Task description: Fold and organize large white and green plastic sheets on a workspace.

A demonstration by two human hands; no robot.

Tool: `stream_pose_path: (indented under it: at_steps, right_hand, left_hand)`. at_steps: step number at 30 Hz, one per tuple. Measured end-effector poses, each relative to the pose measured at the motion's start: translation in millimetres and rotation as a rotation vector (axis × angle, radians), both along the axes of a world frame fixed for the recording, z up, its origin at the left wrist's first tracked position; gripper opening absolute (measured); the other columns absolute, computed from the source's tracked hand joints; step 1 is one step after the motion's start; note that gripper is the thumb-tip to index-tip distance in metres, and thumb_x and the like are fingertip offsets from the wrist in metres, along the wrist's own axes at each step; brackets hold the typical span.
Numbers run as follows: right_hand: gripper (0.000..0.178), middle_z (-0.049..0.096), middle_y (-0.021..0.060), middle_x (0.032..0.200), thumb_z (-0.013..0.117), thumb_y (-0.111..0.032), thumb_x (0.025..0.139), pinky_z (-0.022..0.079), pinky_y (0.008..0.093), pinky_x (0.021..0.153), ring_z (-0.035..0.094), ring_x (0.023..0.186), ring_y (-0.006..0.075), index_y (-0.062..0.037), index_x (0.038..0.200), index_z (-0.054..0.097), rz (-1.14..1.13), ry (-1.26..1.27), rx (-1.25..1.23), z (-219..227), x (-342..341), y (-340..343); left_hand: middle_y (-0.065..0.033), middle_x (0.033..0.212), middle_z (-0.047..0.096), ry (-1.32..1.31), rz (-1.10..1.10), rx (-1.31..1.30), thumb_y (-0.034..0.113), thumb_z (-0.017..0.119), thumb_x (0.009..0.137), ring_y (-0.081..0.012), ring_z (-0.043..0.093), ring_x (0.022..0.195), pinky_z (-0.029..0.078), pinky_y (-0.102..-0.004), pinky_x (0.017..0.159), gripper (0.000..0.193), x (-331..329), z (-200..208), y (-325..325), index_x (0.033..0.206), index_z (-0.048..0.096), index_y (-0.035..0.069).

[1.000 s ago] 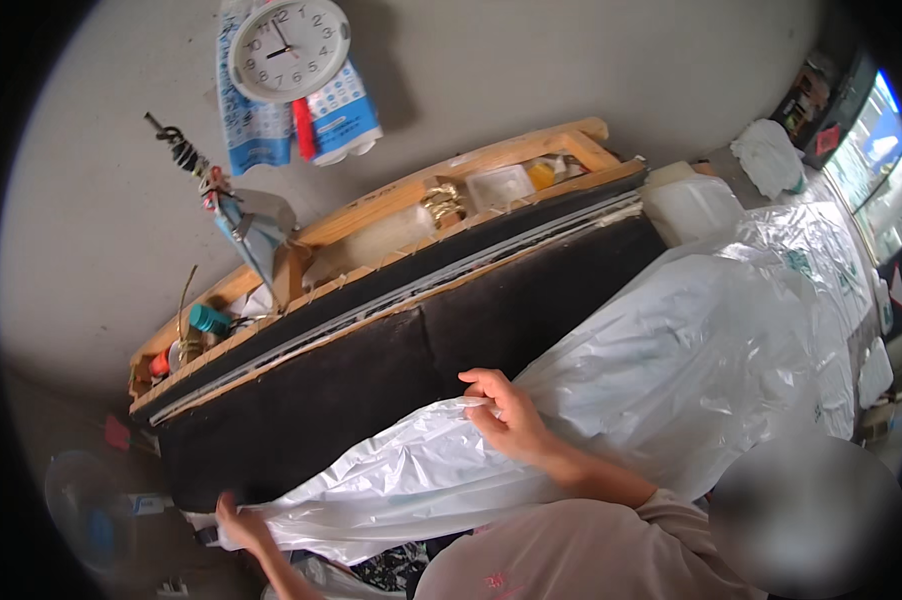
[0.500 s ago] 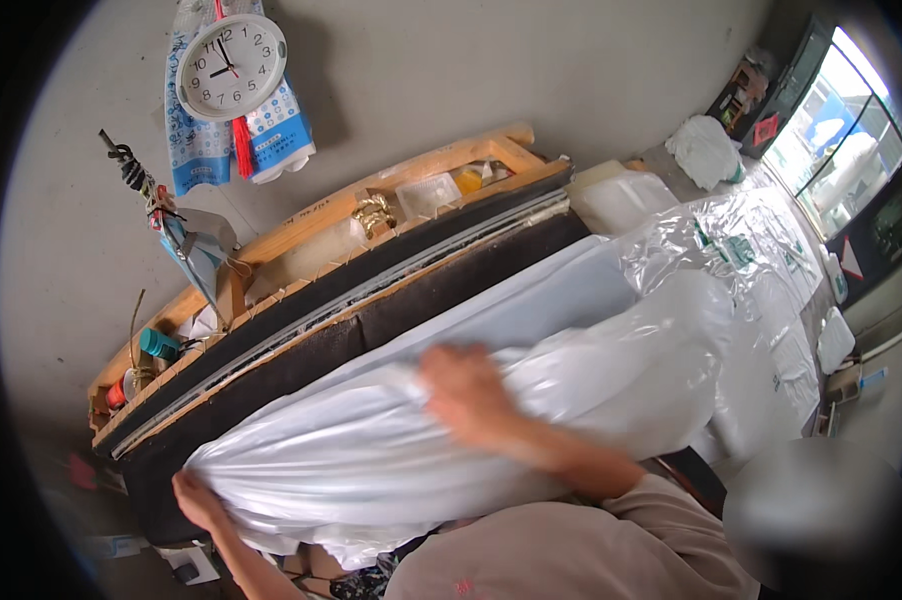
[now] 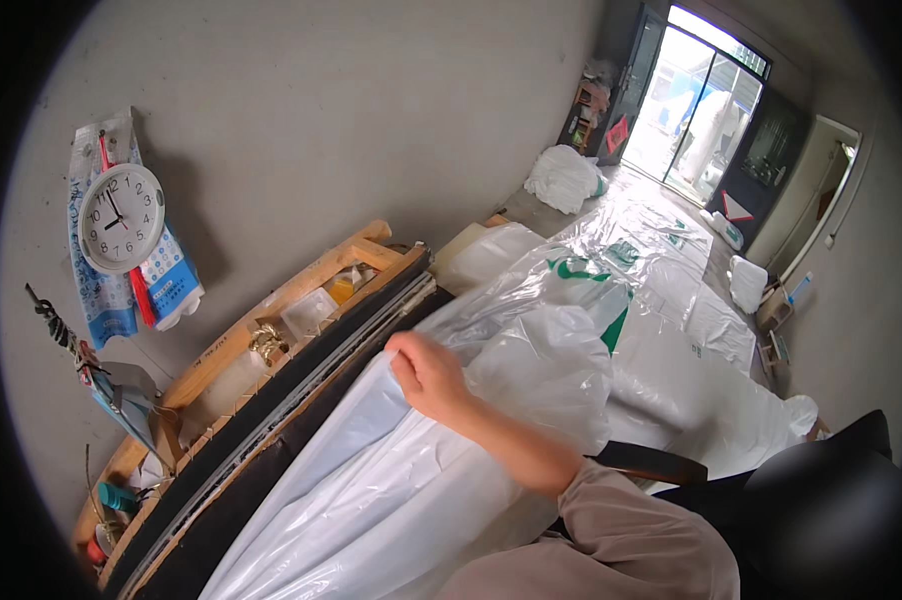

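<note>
A large sheet of white translucent plastic (image 3: pixel 401 480) lies in long folds over the dark-topped bench in front of me. My right hand (image 3: pixel 426 375) is closed on its far edge, next to the bench's black edge strip. From that hand the folds run down toward the lower left. Clear plastic with green print (image 3: pixel 596 285) spreads beyond the hand, to the right. My left hand is out of the picture.
Along the wall runs a wooden tray (image 3: pixel 226 345) holding gold-coloured cord, a teal spool (image 3: pixel 118 497) and small items. A round clock (image 3: pixel 121 218) hangs at left. Stacked plastic (image 3: pixel 671 385) covers the surface to the right, a dark chair (image 3: pixel 661 463) stands near, and glass doors (image 3: pixel 696 110) are beyond.
My view has swung to the right, bringing the doors further in. The right hand has moved to the plastic's far edge and gripped it. The left hand has left the picture.
</note>
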State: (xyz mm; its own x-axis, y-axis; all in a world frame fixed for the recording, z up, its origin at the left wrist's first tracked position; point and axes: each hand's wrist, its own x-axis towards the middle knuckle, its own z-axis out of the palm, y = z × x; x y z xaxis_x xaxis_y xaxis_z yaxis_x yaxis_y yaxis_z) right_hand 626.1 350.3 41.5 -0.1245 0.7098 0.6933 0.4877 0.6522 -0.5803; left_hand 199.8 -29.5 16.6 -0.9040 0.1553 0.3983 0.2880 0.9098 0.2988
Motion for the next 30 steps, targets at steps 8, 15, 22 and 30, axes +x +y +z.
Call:
stream_pose_path:
  at_steps: [8,15,22,30]
  right_hand:
    - [0.052,0.033,0.0124,0.136,0.052,-0.041,0.083,0.021,0.0596,0.097,0.030,0.126,0.0280,-0.0134,0.126,0.043,-0.009,-0.839,-0.070,-77,18,-10]
    - [0.020,0.058,0.0166,0.108,0.055,-0.008,0.081,0.042,0.0420,0.084,0.055,0.097,0.0326,-0.0026,0.099,0.059,0.030,-0.427,-0.007,-5,-10,-2]
    - [0.024,0.060,0.0037,0.101,0.053,-0.017,0.074,0.046,0.0375,0.083,0.057,0.093,0.0192,-0.0086,0.094,0.063,1.430,-0.997,0.564,-44,-113,-175]
    - [0.021,0.053,0.0018,0.083,0.066,-0.017,0.073,0.039,0.0344,0.060,0.050,0.076,0.0185,-0.0091,0.090,0.056,0.971,-0.418,0.094,12,-194,-158]
  left_hand:
    - [-0.0130,0.090,0.065,0.011,-0.120,0.204,0.025,0.045,0.086,-0.0324,0.061,0.077,0.047,-0.0415,0.067,0.027,-39,-22,7,0.088,0.063,0.006]
    - [-0.0155,0.085,0.063,0.045,-0.036,0.023,0.033,0.049,0.085,-0.0378,0.059,0.077,0.046,-0.0424,0.063,0.025,-60,-52,-23,0.096,0.058,0.013]
    - [-0.0133,0.082,0.063,0.042,-0.033,0.049,0.025,0.051,0.084,-0.0337,0.061,0.075,0.047,-0.0399,0.063,0.019,-40,-35,-7,0.091,0.060,0.010]
    - [-0.0112,0.083,0.064,0.034,-0.014,0.085,0.025,0.051,0.084,-0.0322,0.061,0.075,0.047,-0.0383,0.064,0.018,-37,-27,-16,0.090,0.060,0.010]
